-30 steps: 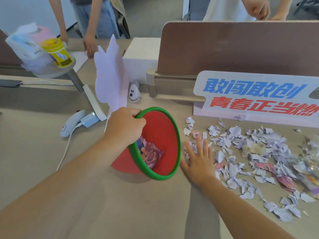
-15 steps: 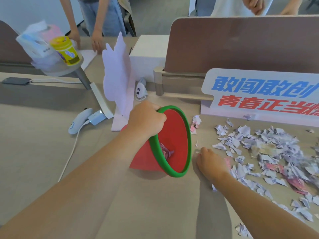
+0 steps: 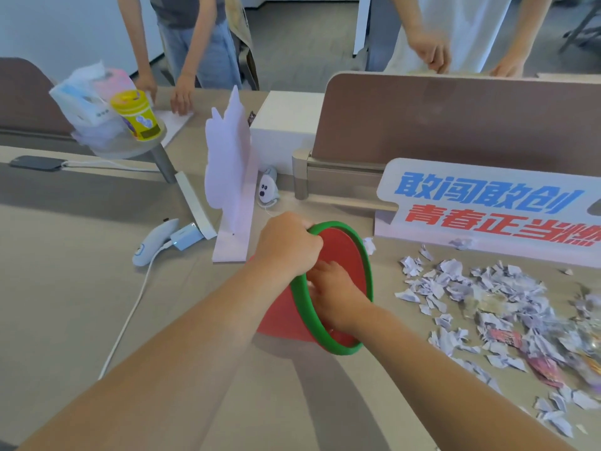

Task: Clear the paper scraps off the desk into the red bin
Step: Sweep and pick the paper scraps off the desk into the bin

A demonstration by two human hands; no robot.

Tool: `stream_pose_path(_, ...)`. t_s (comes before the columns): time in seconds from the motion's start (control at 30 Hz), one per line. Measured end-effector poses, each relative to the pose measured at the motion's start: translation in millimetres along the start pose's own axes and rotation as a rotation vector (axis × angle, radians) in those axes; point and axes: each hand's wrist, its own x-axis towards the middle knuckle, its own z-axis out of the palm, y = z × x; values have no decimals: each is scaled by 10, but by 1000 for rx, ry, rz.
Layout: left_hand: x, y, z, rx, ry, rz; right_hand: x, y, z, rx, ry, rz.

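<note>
The red bin (image 3: pixel 279 323) with a green rim (image 3: pixel 368 271) lies tipped on the desk, its mouth facing right. My left hand (image 3: pixel 286 245) grips the top of the rim. My right hand (image 3: pixel 335 294) reaches into the bin's mouth with its fingers curled; what it holds is hidden. A wide spread of white and purple paper scraps (image 3: pixel 487 297), mixed with a few red wrappers, covers the desk to the right of the bin. One stray scrap (image 3: pixel 369 245) lies just behind the rim.
A slogan sign (image 3: pixel 487 203) stands behind the scraps, against a brown divider (image 3: pixel 455 125). Left of the bin are a pink cutout stand (image 3: pixel 229 177), a small ghost figure (image 3: pixel 267 189) and a white corded device (image 3: pixel 153 242). Two people stand beyond the desk.
My right hand closed into a fist over scraps by the bin's mouth, then moved left into the bin. The bin tipped further onto its side under my left hand.
</note>
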Motion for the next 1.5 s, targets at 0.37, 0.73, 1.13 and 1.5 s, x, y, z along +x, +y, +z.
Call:
stream_pose_path(0.37, 353, -146, -162, 133, 50, -56, 550, 1533, -46, 99, 243, 531)
stream_pose_path(0.73, 274, -247, -332, 67, 34, -83, -280, 1486, 593, -147, -128, 105)
stream_pose_path(1.13, 23, -272, -411, 8, 20, -51, -1001, 1228, 720, -303, 245, 255)
stream_pose_path(1.5, -176, -465, -467, 41, 56, -69, -349, -45, -29, 313, 580, 439)
